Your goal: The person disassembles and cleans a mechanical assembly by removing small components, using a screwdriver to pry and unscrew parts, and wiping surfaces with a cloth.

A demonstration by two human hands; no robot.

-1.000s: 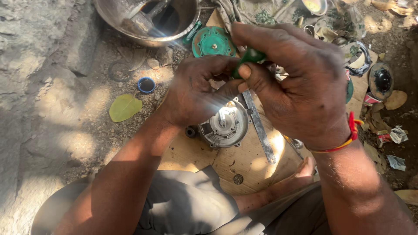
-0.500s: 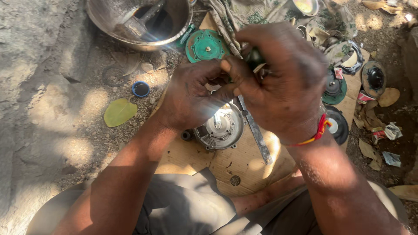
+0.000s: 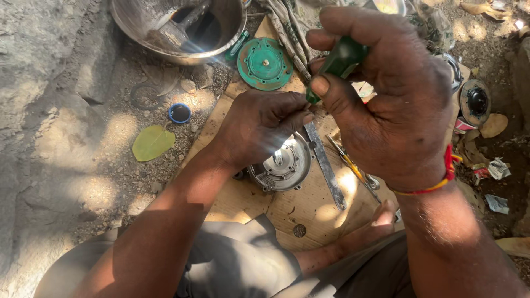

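Fingers of my right hand (image 3: 397, 105) were closed around a green plastic tool handle (image 3: 338, 62), above the round silver metal housing (image 3: 282, 165) on the brown cardboard sheet (image 3: 309, 207). My left hand (image 3: 259, 127) pinched narrow near the handle's lower tip.

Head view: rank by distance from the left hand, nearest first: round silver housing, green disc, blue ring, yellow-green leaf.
From the left hand:
1. Round silver housing, right below the hand, partly under it.
2. Green disc, above it, by the bowl.
3. Blue ring, on the dirt to the picture's left.
4. Yellow-green leaf, farther left, below the ring.
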